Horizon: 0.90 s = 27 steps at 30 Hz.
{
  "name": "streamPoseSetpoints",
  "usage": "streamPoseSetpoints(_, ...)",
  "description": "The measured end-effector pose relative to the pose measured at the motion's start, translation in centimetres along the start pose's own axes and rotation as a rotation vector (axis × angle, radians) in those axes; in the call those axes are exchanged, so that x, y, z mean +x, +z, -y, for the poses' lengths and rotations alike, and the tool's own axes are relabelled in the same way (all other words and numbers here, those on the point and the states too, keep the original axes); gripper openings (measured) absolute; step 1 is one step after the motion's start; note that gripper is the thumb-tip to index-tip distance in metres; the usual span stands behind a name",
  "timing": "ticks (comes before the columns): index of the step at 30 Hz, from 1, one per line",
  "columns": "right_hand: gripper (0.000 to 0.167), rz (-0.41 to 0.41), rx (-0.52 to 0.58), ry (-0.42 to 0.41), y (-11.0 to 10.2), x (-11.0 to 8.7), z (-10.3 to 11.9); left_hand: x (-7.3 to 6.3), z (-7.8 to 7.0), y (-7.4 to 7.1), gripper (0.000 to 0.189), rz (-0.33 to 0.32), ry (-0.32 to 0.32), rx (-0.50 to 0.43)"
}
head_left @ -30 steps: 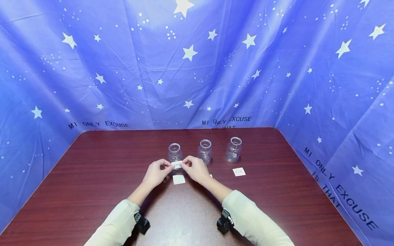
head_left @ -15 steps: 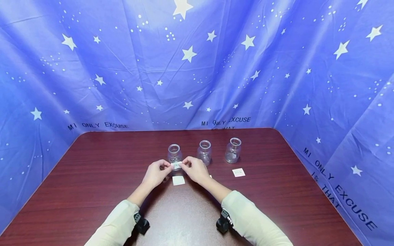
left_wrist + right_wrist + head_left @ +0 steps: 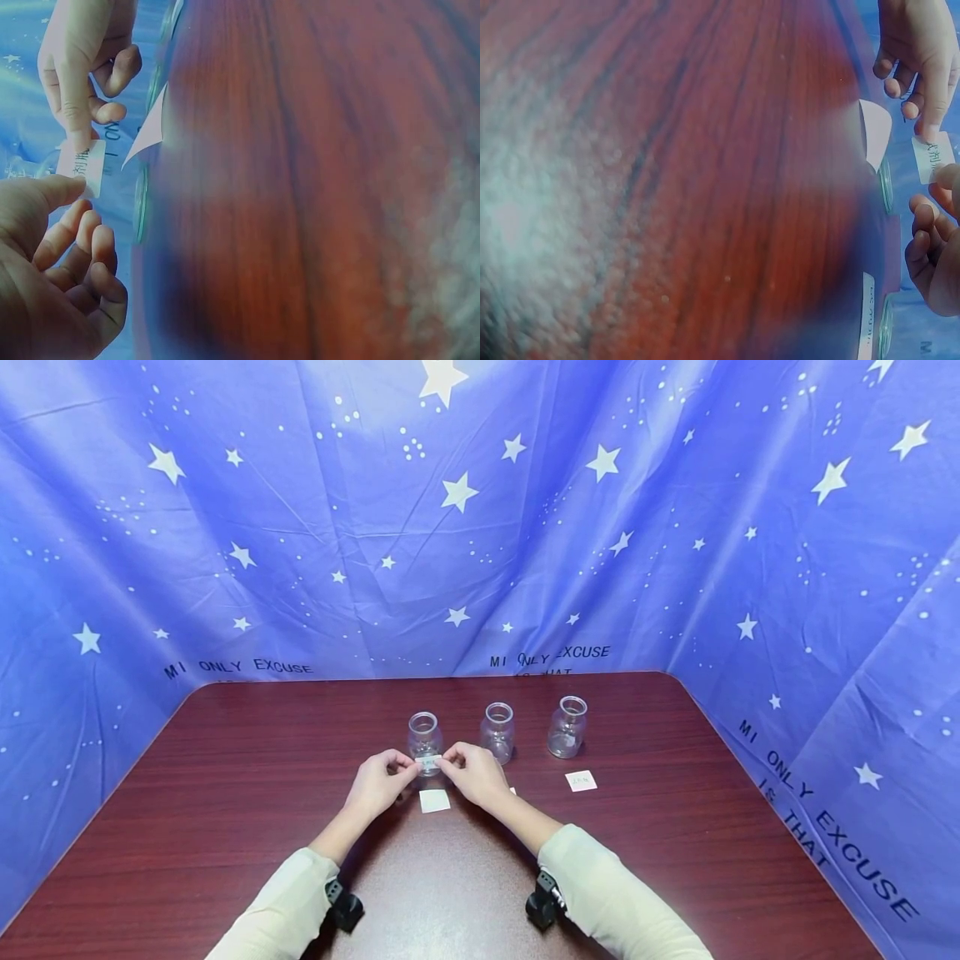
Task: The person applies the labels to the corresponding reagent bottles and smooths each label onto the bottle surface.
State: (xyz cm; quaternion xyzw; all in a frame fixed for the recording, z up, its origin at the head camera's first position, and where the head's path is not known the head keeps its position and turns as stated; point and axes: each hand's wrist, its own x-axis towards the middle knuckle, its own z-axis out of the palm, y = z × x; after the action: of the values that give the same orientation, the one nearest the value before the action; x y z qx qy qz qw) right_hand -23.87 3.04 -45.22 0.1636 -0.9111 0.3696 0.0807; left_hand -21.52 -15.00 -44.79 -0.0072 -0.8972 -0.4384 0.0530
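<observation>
My left hand (image 3: 381, 783) and right hand (image 3: 476, 774) pinch opposite ends of a small white label (image 3: 428, 762) with dark handwriting. The label spans the lower front of the leftmost clear glass jar (image 3: 424, 739), which stands upright; whether it touches the glass all along cannot be told. In the left wrist view the label (image 3: 91, 169) sits between both thumbs, with other fingers loosely curled. The right wrist view also has the label (image 3: 934, 159) between the two thumbs. A blank white paper square (image 3: 434, 801) lies on the table just before the jar.
Two more clear glass jars stand to the right, a middle jar (image 3: 498, 735) and a right jar (image 3: 567, 729). A written white label (image 3: 581, 781) lies before the right one. My right hand mostly hides another paper (image 3: 513, 791). A blue star-patterned curtain (image 3: 375, 527) surrounds the brown table (image 3: 225, 793).
</observation>
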Motion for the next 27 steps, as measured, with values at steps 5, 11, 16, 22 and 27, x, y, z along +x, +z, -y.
streamPoseSetpoints(5,0.016,-0.002,0.006,-0.002,0.05,0.06,-0.08,0.07,0.08,0.00,0.019,-0.027,-0.002,0.005)
streamPoseSetpoints(11,0.017,-0.003,0.010,0.024,-0.02,0.08,-0.36,0.18,0.17,0.03,0.029,-0.049,0.011,0.017)
streamPoseSetpoints(16,0.018,-0.021,0.016,0.034,-0.01,0.12,-0.56,0.31,0.36,0.07,0.039,-0.024,-0.014,-0.049)
streamPoseSetpoints(22,0.027,-0.035,0.021,0.048,0.03,0.10,-0.35,0.42,0.46,0.17,0.048,-0.006,-0.011,-0.088)
streamPoseSetpoints(27,0.040,-0.033,0.041,0.019,0.03,0.23,-0.09,0.36,0.40,0.16,0.055,0.001,0.017,-0.101)
